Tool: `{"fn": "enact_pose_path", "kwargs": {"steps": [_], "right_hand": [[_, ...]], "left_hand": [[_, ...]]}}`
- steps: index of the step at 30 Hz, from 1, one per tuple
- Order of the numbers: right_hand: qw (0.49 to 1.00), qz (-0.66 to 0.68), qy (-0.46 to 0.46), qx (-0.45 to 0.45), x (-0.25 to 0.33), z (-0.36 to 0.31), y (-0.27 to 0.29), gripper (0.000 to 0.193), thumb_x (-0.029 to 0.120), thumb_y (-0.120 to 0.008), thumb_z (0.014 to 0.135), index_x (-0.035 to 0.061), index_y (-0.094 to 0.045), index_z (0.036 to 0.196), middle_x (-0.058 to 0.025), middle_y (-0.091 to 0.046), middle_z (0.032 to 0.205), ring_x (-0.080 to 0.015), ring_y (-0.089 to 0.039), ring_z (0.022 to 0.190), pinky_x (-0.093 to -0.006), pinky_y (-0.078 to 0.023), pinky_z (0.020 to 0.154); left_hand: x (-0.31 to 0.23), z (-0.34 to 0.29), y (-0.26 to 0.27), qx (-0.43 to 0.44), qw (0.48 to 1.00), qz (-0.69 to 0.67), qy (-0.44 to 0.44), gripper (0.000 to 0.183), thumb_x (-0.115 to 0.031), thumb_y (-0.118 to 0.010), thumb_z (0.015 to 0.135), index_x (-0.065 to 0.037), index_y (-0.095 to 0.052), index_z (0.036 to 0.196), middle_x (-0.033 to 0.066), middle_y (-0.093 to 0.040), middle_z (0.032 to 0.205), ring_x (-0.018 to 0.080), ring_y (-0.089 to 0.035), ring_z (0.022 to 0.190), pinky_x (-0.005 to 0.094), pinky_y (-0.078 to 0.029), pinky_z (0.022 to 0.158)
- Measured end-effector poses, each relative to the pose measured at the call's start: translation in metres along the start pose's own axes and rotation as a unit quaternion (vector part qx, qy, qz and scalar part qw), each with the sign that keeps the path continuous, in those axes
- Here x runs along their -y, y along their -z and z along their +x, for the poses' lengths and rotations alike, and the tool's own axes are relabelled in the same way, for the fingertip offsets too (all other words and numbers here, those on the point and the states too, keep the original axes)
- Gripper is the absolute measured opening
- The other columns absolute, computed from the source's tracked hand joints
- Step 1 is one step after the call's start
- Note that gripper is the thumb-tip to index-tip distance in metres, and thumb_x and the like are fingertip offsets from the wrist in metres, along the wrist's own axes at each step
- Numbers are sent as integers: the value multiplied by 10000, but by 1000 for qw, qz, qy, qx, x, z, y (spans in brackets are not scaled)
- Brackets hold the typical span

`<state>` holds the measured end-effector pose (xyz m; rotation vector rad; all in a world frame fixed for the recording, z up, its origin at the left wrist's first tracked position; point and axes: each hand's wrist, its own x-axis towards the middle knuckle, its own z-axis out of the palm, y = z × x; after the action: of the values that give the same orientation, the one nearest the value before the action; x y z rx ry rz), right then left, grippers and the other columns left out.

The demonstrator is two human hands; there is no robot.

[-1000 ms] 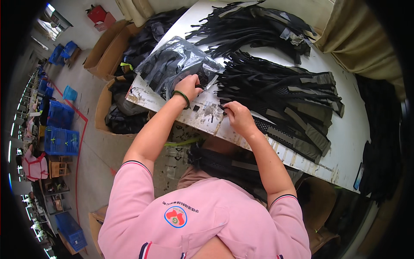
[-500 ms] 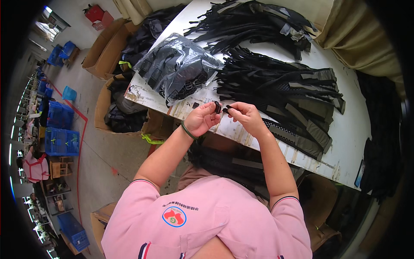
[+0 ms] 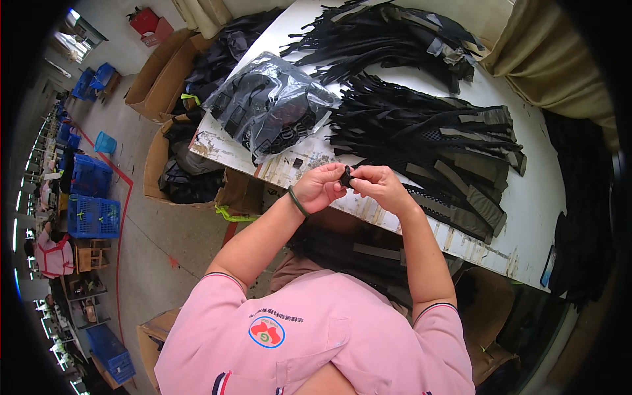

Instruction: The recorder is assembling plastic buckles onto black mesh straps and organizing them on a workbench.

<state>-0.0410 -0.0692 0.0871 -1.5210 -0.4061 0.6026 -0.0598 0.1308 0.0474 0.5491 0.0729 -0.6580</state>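
Observation:
Just over the table's near edge, my left hand (image 3: 318,189) is closed, its thumb and fingers gripping a small black plastic buckle (image 3: 345,176). My right hand (image 3: 383,187) pinches the end of a black strap against it; the fingers mostly hide that end. The two hands meet at the buckle. Right beyond them spreads a pile of black straps with grey-brown fabric pieces (image 3: 421,131). To the left of that pile, a clear plastic bag (image 3: 276,99) full of black buckles lies on the white table (image 3: 533,217). One small black piece (image 3: 298,162) rests near the bag.
A second heap of black straps (image 3: 388,33) covers the table's far side. Cardboard boxes (image 3: 156,164) with dark fabric stand on the floor at left, and blue crates (image 3: 95,216) farther off. Dark material (image 3: 579,204) hangs at the right beneath a beige curtain (image 3: 559,59).
My hands, slightly apart before, have come together. The buckle moved a little right and down, and the strap end in my right hand now meets it.

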Motion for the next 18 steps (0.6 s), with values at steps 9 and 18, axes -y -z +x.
{"fn": "enact_pose_path", "kwargs": {"steps": [9, 18], "right_hand": [[959, -253, 94, -91, 11, -8, -11, 143, 79, -595, 768, -36, -654, 831, -141, -627, 725, -225, -603, 651, -324, -457, 608], [939, -235, 199, -153, 3, -9, -21, 76, 38, -609, 820, -26, -615, 862, -120, -579, 728, -258, -561, 670, -318, -430, 607]], "left_hand": [[8, 3, 3, -74, 996, 52, -17, 90, -144, -586, 926, -58, -595, 950, -2, -621, 838, 64, -564, 627, 226, -496, 642], [8, 2, -8, -49, 997, -53, 1, 118, -147, -526, 952, -43, -574, 975, 15, -605, 810, 58, -515, 616, 228, -422, 603]]}}
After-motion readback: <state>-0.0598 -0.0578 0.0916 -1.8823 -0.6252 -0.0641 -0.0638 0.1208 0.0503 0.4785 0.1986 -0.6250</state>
